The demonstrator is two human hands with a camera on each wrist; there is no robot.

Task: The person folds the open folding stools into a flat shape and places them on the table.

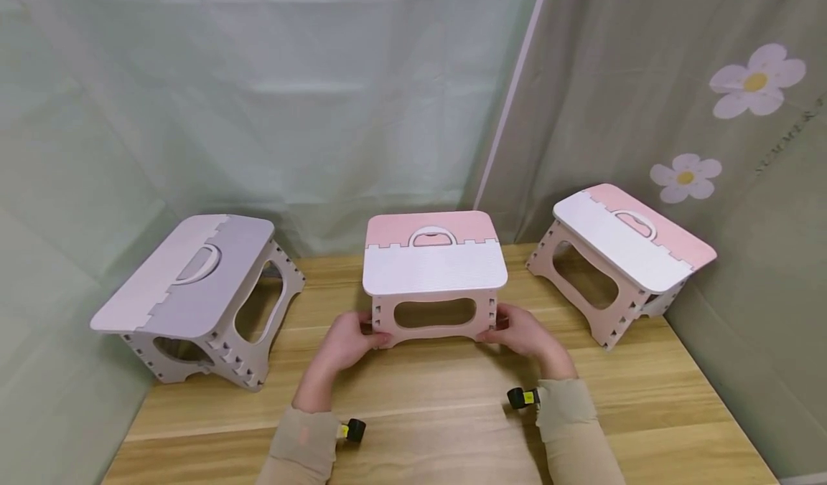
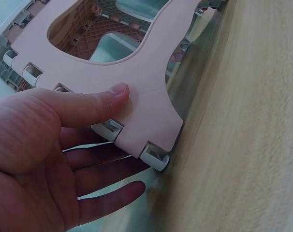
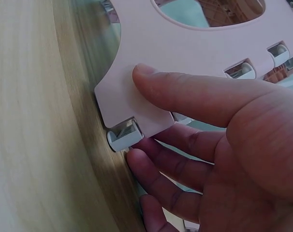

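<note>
- Pink-and-white stool (image 1: 435, 273) upright on the table (image 1: 433, 413), mid-scene, directly between the 2 hands; long axis left-right.
- Left hand (image 1: 349, 341) clamped on its lower left near side, right hand (image 1: 526, 334) on the lower right; neither hand nearer.
- Wrist views add the grip: each thumb on the near leg panel (image 2: 153, 96), fingers round behind the edge. Left wrist also gets the lattice underside (image 2: 83, 36); head view doesn't.
- Head view only: full layout, grey-and-pink stool (image 1: 203, 280) left, spare stool (image 1: 627, 245) right, both apart from the hands.
</note>
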